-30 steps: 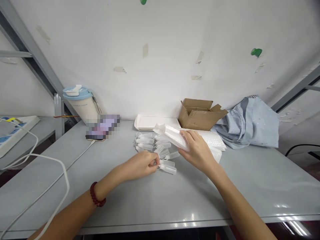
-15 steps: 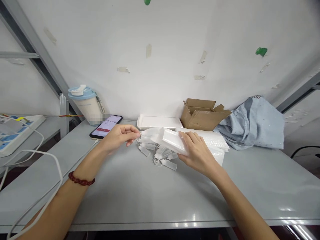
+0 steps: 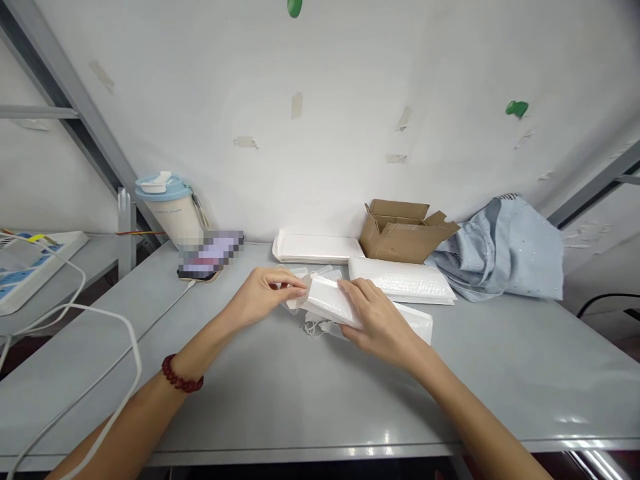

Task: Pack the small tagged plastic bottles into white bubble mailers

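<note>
Bubble mailer, white, held low over the counter near its middle, between both hands. Right hand grips the mailer across its upper face, fingers curled over the far edge, thumb underneath out of sight. Left hand pinches the mailer's open left end between thumb and fingertips; a dark red bead bracelet sits on that wrist. Small clear plastic bottles lie in a loose cluster on the counter directly beneath and behind the mailer, mostly hidden by it. Further mailers: one flat stack just behind the right hand, one stack against the wall. Open cardboard box stands to the right of the wall stack, touching a crumpled light-blue cloth. Left rear of the counter: lidded white jug with pale blue top; a phone, blurred, lying flat in front of it. White cable loops across the left edge of the counter.
</note>
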{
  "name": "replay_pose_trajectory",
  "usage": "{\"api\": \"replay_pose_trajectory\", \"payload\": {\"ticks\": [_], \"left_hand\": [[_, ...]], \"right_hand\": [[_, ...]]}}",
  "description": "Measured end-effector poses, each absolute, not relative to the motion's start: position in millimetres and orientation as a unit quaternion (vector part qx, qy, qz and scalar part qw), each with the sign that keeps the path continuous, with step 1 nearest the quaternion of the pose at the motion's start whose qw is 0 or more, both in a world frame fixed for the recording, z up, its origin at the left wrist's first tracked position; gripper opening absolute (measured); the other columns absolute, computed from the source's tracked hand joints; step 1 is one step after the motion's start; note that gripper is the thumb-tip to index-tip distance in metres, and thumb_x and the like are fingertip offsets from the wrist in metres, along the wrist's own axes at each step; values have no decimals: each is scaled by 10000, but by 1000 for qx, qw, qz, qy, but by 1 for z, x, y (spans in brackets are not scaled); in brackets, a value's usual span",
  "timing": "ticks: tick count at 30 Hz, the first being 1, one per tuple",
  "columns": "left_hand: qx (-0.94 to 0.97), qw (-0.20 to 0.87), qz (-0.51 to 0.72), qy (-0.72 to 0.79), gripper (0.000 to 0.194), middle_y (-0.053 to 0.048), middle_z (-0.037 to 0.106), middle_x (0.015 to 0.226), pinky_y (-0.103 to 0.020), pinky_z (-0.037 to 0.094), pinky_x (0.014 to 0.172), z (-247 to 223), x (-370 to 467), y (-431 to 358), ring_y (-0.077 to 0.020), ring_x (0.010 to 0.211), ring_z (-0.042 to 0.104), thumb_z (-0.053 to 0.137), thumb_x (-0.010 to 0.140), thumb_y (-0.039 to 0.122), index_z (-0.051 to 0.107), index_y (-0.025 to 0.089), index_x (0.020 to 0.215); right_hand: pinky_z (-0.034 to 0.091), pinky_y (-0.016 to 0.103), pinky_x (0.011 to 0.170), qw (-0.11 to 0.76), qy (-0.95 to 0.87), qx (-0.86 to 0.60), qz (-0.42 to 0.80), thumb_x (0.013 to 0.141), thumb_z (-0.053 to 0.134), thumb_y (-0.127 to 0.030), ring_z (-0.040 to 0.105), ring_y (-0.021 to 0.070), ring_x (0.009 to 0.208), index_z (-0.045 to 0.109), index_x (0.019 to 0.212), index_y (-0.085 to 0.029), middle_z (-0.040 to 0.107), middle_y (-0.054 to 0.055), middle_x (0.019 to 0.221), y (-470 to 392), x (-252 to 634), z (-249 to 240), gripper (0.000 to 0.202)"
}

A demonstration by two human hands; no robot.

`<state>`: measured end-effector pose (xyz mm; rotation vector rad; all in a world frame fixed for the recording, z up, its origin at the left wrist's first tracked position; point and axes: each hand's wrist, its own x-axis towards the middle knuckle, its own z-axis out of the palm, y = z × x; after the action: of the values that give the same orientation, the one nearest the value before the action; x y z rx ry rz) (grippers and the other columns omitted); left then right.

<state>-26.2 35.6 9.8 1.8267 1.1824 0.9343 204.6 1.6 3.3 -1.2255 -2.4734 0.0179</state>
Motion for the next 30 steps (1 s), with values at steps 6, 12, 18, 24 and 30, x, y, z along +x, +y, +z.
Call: {"api": "replay_pose_trajectory", "payload": {"ticks": [6, 12, 18, 24, 30], "left_hand": [[745, 353, 375, 424, 194, -19, 688, 735, -299, 427, 711, 10, -16, 22, -185, 757, 561, 561, 784, 251, 755, 231, 788], [681, 288, 434, 515, 188, -41, 697, 832, -265, 425, 631, 16, -21, 24, -180, 743, 586, 556, 777, 290, 704, 184, 825], [734, 300, 262, 550, 297, -9, 637, 693, -262, 386, 564, -6, -10, 24, -167, 617, 542, 555, 745, 407, 672, 180, 896], [763, 299, 176, 545, 255, 26, 517, 538, -245, 303, 490, -15, -2, 20, -145, 533, 484, 546, 729, 409, 646, 178, 690], [749, 338, 279, 497, 211, -1, 621, 757, -249, 405, 605, 8, -15, 24, -155, 698, 556, 610, 723, 389, 637, 181, 743]], "right_hand": [[453, 405, 792, 196, -876, -440, 19, 705, 571, -149, 483, 265, 955, 363, 1263, -178, 502, 115, 1074, 3, 207, 5, 595], [445, 409, 816, 236, -836, -494, -8, 727, 564, -176, 480, 283, 990, 381, 1241, -180, 490, 119, 1096, 15, 223, 11, 545], [441, 398, 794, 271, -816, -510, -23, 763, 542, -238, 482, 282, 991, 372, 1242, -197, 486, 113, 1090, 23, 234, 14, 509], [421, 412, 832, 267, -843, -467, -14, 744, 553, -218, 447, 287, 1029, 316, 1292, -214, 458, 119, 1132, 24, 234, 13, 598], [411, 424, 836, 244, -841, -483, -32, 730, 564, -202, 442, 288, 1000, 335, 1273, -213, 462, 116, 1117, 25, 236, 13, 589]]}}
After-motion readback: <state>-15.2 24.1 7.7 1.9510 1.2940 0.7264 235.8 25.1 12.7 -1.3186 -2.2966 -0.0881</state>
